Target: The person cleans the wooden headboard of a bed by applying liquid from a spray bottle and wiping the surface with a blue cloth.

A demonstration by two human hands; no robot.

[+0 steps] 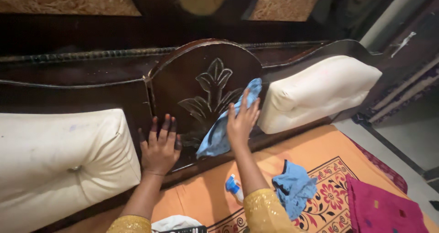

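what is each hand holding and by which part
The right hand presses a blue cloth flat against the carved headboard panel, palm on its middle. The left hand holds nothing.

A crumpled light-blue cloth (227,123) hangs pressed against the dark carved wooden panel (192,73).

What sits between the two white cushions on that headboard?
In the head view, between the left cushion and right cushion stands a dark carved wooden panel.

Blue cloth (228,118) on headboard (201,84) (carved)
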